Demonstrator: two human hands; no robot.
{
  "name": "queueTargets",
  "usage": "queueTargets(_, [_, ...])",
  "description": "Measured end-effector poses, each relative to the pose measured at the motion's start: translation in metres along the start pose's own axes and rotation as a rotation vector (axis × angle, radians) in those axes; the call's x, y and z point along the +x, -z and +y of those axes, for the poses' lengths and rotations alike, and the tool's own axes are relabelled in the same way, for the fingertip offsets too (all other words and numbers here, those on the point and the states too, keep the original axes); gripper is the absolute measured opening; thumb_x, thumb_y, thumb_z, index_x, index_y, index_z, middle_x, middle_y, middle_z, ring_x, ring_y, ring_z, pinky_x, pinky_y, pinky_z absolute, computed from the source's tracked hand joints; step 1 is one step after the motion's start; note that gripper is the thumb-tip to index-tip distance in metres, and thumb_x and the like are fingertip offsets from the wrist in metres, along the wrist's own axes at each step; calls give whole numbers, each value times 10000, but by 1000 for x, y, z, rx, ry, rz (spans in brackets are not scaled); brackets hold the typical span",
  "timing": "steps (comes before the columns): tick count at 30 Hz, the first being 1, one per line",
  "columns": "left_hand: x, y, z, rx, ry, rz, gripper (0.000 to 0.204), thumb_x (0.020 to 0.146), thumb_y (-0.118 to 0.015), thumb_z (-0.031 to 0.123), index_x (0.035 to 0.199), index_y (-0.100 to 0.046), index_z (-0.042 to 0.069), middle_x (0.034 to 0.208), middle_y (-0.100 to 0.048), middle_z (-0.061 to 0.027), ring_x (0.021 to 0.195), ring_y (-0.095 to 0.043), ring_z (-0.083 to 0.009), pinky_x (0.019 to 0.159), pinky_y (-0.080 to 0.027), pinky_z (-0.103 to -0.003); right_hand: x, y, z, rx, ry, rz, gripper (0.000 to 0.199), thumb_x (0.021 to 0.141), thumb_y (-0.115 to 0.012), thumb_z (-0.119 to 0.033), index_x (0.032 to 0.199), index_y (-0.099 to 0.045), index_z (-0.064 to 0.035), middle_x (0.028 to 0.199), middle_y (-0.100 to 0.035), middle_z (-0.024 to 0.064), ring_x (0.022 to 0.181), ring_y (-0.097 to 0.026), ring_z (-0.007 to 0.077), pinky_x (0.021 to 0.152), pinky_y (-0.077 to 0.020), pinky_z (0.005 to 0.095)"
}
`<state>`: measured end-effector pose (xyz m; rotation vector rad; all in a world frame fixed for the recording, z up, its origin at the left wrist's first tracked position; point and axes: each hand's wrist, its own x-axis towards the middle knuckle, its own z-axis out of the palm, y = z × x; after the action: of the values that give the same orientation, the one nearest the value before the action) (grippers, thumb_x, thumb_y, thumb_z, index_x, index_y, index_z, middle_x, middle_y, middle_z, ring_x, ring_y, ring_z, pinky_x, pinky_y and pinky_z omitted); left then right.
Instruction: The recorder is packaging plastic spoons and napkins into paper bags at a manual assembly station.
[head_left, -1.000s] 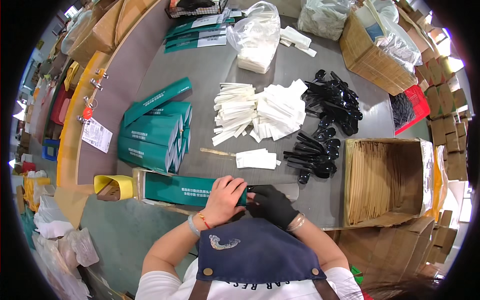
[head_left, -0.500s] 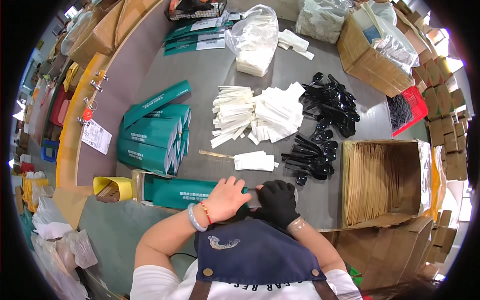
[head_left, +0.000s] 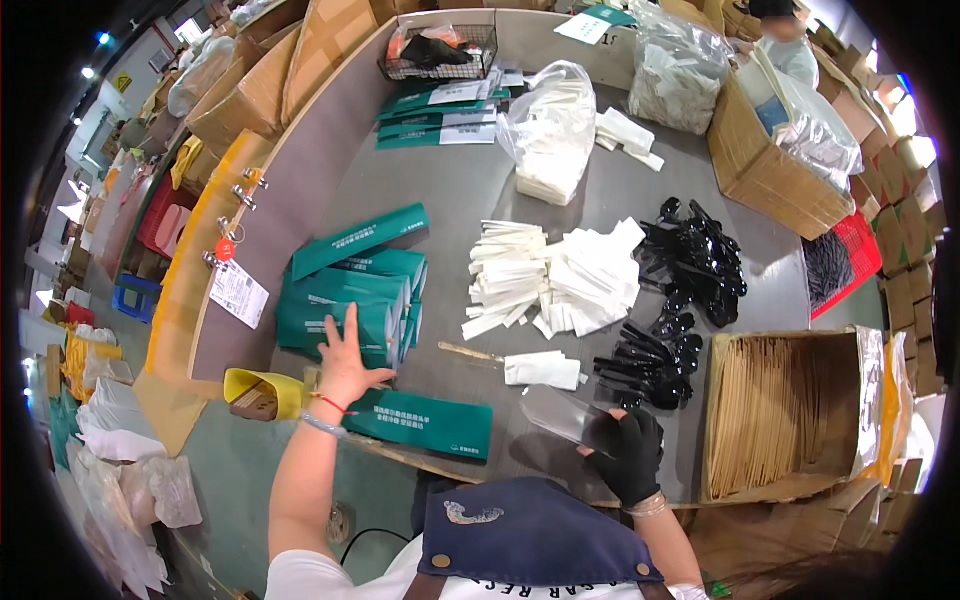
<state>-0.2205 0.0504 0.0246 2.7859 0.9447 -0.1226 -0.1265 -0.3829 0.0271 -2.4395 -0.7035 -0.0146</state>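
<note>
Your left hand lies flat, fingers spread, on the stack of green boxes toward the tabletop's left edge; nothing is gripped. Your right hand, in a black glove, is closed on a clear plastic sleeve near the front edge. One single green box lies flat at the front edge between your hands, just beside the left wrist, apart from the right hand. White packets and black spoons lie farther back, beyond the sleeve.
</note>
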Motion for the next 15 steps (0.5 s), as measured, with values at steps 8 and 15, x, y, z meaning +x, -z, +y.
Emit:
queueTargets(8, [140,-28,75,-216,-55,211,1281,569,-920,242,1542,-87,246,1510,-145,-347,1170,-388,-616,1013,-397,-568,-2,-2,-15,17,51,5,641,559,-892,-264,1095,-587,-89,991,-584,122,927,-559,342,812,-445,435])
queueTargets(15, [203,-1,139,-517,-487,654,809,695,-847,205,1377,-433,71,1309,-485,-205,1064,-557,-336,881,-491,-379,1,3,-19,27,-30,-49,665,569,-894,-312,1117,-592,-89,1027,-603,128,973,-574,350,835,-456,444])
